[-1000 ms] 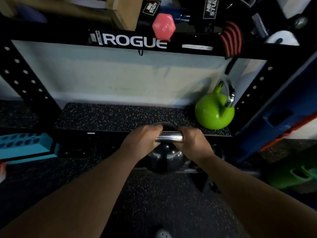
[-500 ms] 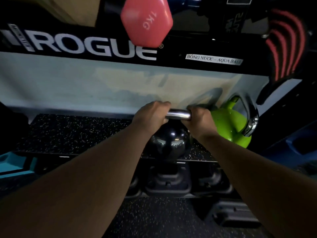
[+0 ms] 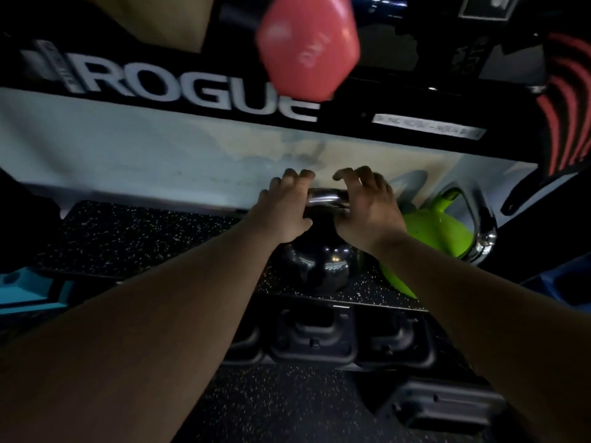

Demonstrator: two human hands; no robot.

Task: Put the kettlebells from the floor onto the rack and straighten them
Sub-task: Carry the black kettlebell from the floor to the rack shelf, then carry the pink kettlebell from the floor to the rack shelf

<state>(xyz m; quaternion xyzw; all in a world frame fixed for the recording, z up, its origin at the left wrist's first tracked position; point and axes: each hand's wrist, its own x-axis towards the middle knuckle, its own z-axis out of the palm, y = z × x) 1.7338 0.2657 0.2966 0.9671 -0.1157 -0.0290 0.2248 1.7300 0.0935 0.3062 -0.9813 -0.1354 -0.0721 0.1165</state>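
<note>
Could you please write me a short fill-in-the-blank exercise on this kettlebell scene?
1. The black kettlebell stands on the rack's speckled ____.
2. The kettlebell right of it is ____.
3. The fingers of the left hand and right hand are ____ above the chrome handle.

Missing words: shelf; green; open

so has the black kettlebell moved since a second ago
Yes: the glossy black kettlebell went up from below the speckled rack shelf onto it, left of the green kettlebell.

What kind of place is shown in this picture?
Most likely a gym storage corner: a black kettlebell and a green kettlebell stand on a speckled rubber shelf of a rack marked ROGUE.
</note>
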